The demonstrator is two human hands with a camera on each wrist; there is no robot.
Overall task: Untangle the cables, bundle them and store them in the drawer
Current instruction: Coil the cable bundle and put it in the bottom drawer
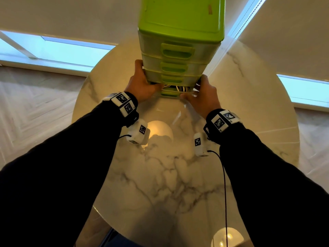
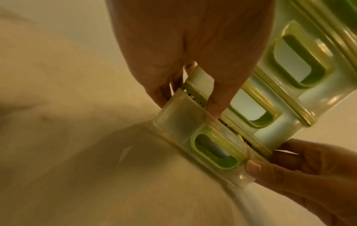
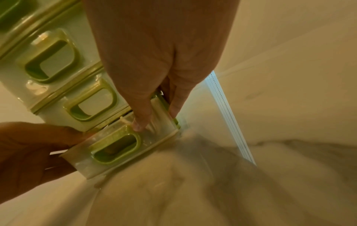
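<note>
A green drawer tower (image 1: 179,24) stands at the far side of the round marble table (image 1: 160,175). Its bottom drawer (image 1: 169,93) sticks out a little, and white cables (image 1: 182,89) show in the gap above its front. My left hand (image 1: 145,81) grips the tower's lower left corner. In the left wrist view its thumb presses the rim of the bottom drawer (image 2: 179,122). My right hand (image 1: 195,88) holds the lower right corner. Its thumb lies on the front of the bottom drawer (image 3: 115,145), with the fingers wrapped round the side.
Three shut drawers (image 1: 175,66) sit above the one that sticks out. The table edge curves close behind the tower, below window blinds (image 1: 71,15). Bare marble lies between my arms, with a lamp reflection (image 1: 160,131) on it. A thin black wire (image 1: 224,193) hangs from my right wrist.
</note>
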